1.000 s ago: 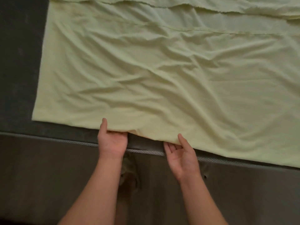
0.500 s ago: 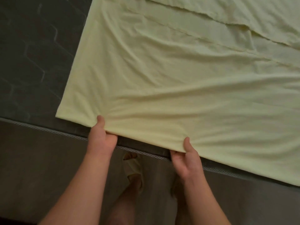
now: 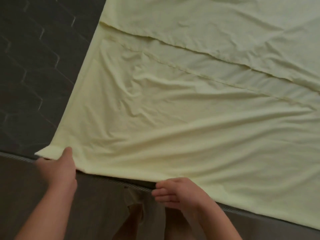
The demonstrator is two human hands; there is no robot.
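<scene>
The left hand (image 3: 57, 168) is gripping the sheet's (image 3: 190, 122) near-left corner, thumb pressing on top, clamped on the cloth. A small flap is folding over just left of the thumb. The right hand (image 3: 180, 190) is curling its fingers at the sheet's near edge, right of that grip; I cannot tell whether it is pinching the cloth. The sheet is lying wrinkled on the mattress (image 3: 31, 75), spreading away beyond both hands, with creases fanning out from the left grip.
</scene>
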